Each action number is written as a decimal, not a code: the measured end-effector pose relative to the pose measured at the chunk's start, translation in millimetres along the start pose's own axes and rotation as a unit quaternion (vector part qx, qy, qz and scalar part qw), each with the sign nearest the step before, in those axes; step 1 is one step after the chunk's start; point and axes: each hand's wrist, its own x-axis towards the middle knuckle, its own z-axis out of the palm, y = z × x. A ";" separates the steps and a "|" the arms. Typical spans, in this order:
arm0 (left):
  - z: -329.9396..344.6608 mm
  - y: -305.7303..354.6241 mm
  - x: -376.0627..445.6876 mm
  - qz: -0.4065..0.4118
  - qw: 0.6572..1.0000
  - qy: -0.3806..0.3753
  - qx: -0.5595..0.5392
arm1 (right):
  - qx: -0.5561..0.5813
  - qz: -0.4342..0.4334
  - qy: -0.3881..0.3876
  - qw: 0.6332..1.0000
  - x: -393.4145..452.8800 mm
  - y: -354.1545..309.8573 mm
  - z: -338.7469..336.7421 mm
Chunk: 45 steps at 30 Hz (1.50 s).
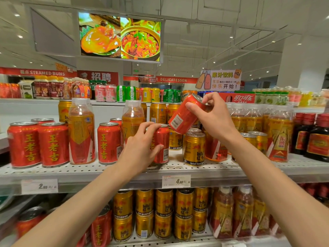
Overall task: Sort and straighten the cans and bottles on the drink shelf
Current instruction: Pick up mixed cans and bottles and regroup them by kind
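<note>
My left hand (142,141) grips an upright red herbal-tea can (162,145) standing on the white perforated shelf (124,168). My right hand (211,114) holds a second red can (183,116) by its top end, tilted in the air above the gold Red Bull cans (194,148). More red cans (53,143) stand upright at the left, with one (108,141) in the middle. Two amber drink bottles (81,132) (132,120) stand among them.
Further amber bottles (279,132) and dark bottles (316,136) fill the shelf's right side. Gold cans (162,213) stack on the shelf below. Price tags (176,180) hang on the shelf edge. A higher back shelf holds mixed cans (124,93).
</note>
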 end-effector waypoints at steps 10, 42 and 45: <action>3.6 9.8 19.1 -0.033 0.998 -0.052 0.017 | 0.050 0.028 -0.040 0.998 -19.2 -1.6 -33.5; -104.9 -75.0 -87.9 -0.097 0.952 -0.097 -0.274 | 0.176 0.083 -0.161 0.968 -93.5 -84.9 123.1; -123.9 -103.0 -96.7 -0.107 0.957 -0.089 -0.255 | 0.165 0.079 -0.178 0.967 -96.8 -104.3 156.8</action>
